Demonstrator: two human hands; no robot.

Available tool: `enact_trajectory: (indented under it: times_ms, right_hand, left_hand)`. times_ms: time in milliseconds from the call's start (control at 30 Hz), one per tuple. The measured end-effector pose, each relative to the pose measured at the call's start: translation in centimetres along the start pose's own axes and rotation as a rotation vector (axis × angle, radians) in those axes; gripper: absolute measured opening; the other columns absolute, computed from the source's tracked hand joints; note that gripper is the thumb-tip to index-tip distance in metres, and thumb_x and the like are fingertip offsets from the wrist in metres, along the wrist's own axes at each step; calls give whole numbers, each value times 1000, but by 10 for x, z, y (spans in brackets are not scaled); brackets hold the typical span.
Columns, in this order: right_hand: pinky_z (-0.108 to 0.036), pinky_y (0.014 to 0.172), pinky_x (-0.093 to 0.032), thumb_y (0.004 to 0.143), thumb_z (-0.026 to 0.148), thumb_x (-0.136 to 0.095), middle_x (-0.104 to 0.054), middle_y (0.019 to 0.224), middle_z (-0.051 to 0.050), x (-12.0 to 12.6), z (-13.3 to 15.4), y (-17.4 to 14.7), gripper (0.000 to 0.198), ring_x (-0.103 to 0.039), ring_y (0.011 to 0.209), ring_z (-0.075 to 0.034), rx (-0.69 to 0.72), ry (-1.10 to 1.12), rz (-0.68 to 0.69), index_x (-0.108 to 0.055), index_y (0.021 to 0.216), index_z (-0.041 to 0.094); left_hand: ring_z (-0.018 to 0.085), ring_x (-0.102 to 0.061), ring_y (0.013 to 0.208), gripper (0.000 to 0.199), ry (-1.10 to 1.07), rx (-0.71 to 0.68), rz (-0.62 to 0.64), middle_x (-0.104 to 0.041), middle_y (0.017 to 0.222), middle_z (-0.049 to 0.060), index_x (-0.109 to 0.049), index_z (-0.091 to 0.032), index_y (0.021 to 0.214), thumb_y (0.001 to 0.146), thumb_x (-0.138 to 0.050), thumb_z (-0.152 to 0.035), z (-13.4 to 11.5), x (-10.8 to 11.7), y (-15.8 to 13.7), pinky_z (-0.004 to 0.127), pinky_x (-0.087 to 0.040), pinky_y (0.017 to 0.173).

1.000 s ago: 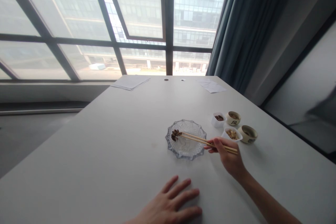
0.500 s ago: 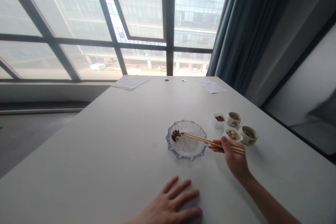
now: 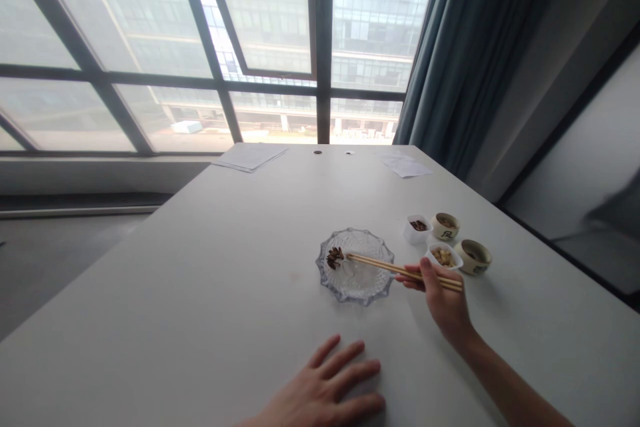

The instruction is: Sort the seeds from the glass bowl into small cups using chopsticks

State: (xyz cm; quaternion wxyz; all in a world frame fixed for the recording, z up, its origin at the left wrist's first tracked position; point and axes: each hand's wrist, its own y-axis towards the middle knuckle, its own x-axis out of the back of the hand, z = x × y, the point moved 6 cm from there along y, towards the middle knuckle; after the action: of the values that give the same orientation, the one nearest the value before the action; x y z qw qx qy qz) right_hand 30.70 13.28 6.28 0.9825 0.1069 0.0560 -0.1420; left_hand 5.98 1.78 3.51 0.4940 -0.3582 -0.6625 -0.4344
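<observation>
My right hand (image 3: 443, 297) grips a pair of wooden chopsticks (image 3: 385, 265), which slant left over a clear glass plate (image 3: 357, 297) with a scalloped rim. Their tips are just right of a small heap of dark brown elongated pieces (image 3: 335, 257) on the plate's left part. Whether the tips hold or touch anything is too small to tell. My left hand (image 3: 340, 380) lies palm down on the white table in front of the plate, fingers spread, holding nothing.
Right of the plate stand a white tub (image 3: 417, 232) of dark pieces, a white tub (image 3: 444, 257) of pale yellowish pieces, and two beige cups (image 3: 445, 227) with dark markings. Papers (image 3: 251, 157) lie at the table's far left, with another sheet (image 3: 406, 165) at the far right.
The chopstick tips have shifted very slightly right, away from the brown heap. My left hand, the plate and the containers have stayed put.
</observation>
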Motion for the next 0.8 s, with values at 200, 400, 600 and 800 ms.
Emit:
enact_trajectory:
  times_ms: [200,400,600,800]
  right_hand:
    - [-35,60,-72,84,65,-82,-81,70,-13,15,3,6,52,-82,62,-29,1,29,-75,-79,73,14]
    - [-28,60,-70,85,61,-84,-81,72,-13,17,12,6,48,-82,63,-26,32,-22,-19,-84,83,13]
    - [-32,55,-70,84,59,-85,-82,73,-14,5,11,3,47,-82,62,-28,41,-77,62,-84,82,12]
    - [-35,58,-71,85,64,-82,-81,73,-14,4,5,1,52,-82,62,-29,27,-19,13,-83,79,13]
  left_hand:
    - [27,-46,154,48,2,7,-35,-55,162,0,-60,-30,146,101,-74,-19,0,3,0,48,-20,134]
    - [27,-46,154,49,14,3,-28,-55,162,1,-61,-30,147,101,-75,-19,-1,7,0,47,-22,133]
    - [29,-45,154,56,17,-4,13,-52,164,1,-59,-29,149,98,-78,-17,0,2,1,50,-23,133]
    - [30,-45,154,55,-9,-1,16,-52,164,1,-59,-29,149,98,-78,-16,1,1,-1,52,-23,132]
